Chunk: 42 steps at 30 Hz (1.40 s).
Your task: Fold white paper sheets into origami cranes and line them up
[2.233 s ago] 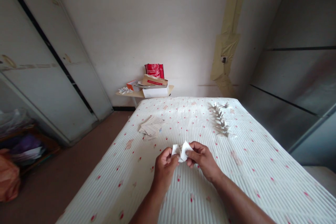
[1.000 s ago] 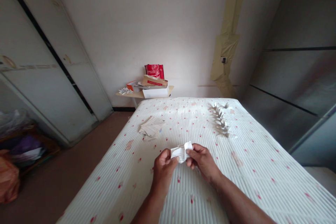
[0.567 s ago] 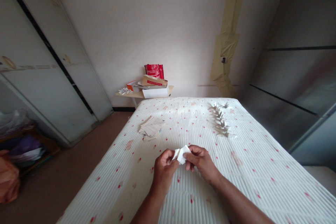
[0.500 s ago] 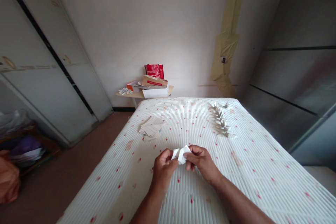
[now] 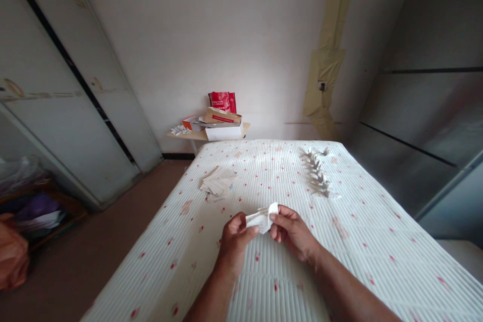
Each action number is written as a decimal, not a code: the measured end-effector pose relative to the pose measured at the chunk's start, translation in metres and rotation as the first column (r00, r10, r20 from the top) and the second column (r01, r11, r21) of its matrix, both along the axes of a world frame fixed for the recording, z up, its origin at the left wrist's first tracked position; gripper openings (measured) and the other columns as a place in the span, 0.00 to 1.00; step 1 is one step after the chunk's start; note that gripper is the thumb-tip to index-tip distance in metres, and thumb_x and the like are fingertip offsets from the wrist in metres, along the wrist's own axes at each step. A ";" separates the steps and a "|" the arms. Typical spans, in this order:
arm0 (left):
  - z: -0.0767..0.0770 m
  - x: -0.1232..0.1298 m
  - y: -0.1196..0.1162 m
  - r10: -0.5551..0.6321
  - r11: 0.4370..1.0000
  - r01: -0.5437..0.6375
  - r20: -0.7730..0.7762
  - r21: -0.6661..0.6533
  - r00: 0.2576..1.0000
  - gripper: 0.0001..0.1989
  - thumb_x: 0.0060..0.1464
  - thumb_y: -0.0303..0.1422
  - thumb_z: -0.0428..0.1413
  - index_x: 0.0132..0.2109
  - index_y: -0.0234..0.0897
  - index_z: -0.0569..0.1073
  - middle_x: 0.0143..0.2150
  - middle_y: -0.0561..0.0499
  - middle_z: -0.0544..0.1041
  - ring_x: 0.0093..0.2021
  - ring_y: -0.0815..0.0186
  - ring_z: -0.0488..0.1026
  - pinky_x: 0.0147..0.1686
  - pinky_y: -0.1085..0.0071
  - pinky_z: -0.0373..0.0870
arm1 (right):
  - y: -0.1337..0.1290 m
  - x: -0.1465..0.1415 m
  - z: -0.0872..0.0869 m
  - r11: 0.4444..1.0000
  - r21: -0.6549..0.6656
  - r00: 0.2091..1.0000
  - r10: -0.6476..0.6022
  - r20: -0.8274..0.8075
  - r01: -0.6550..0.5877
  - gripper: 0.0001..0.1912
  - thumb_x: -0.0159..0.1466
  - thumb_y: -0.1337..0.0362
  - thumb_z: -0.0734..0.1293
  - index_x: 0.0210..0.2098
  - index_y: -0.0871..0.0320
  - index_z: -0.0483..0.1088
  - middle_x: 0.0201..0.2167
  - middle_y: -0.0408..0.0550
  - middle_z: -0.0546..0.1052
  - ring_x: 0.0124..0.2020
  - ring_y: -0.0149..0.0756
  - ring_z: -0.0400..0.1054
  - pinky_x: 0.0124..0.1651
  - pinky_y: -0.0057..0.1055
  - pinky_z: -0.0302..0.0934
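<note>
Between my two hands is a small piece of folded paper (image 5: 260,219), white with faint print, held above the bed. My left hand (image 5: 237,236) pinches its left side, thumb in front. At its right edge my right hand (image 5: 292,229) grips it between thumb and fingers, where a flap stands up. Beyond my left hand lies a loose stack of printed paper sheets (image 5: 218,182). Folded paper cranes (image 5: 317,173) stand in a row on the bed farther off to the right.
The bed (image 5: 264,161) has a white ribbed cover with red dots. Past its far edge, a small table (image 5: 196,136) carries boxes, a red bag (image 5: 222,102) and more folded paper pieces (image 5: 180,130). Cabinets (image 5: 75,85) stand at left. A socket (image 5: 322,86) is on the wall.
The folded paper has been opened wider and turned, so its printed face shows. My right hand has shifted slightly right. The stack and the cranes stay put.
</note>
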<state>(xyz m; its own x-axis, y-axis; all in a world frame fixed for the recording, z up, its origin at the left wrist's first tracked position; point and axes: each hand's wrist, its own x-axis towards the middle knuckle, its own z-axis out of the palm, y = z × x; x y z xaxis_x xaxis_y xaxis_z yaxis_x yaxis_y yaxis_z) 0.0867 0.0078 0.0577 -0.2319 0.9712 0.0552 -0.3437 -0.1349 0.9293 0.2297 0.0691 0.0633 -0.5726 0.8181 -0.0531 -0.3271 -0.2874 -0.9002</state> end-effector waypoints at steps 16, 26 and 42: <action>0.007 -0.003 -0.005 0.102 0.982 -0.157 -0.405 -0.104 0.909 0.09 0.40 0.35 0.59 0.23 0.33 0.70 0.16 0.59 0.62 0.19 0.75 0.58 0.21 0.78 0.54 | 0.002 -0.001 -0.003 0.985 0.164 0.977 -0.082 0.194 0.050 0.15 0.52 0.54 0.69 0.27 0.61 0.69 0.14 0.40 0.70 0.15 0.24 0.60 0.19 0.22 0.55; 0.019 -0.002 -0.015 0.041 0.982 -0.089 -0.266 -0.169 0.963 0.15 0.43 0.42 0.58 0.30 0.32 0.73 0.16 0.52 0.71 0.17 0.72 0.64 0.18 0.78 0.57 | 0.002 0.001 0.000 0.986 0.147 0.970 -0.109 0.219 0.078 0.15 0.52 0.53 0.69 0.26 0.61 0.69 0.14 0.39 0.70 0.14 0.24 0.59 0.18 0.21 0.53; 0.019 -0.004 -0.009 0.135 0.974 -0.191 -0.364 -0.122 0.922 0.13 0.43 0.40 0.58 0.29 0.32 0.74 0.17 0.53 0.71 0.19 0.70 0.68 0.19 0.78 0.62 | 0.002 0.001 0.000 0.971 0.237 0.961 -0.093 0.260 0.030 0.16 0.53 0.52 0.68 0.25 0.61 0.68 0.14 0.40 0.70 0.15 0.25 0.60 0.20 0.22 0.54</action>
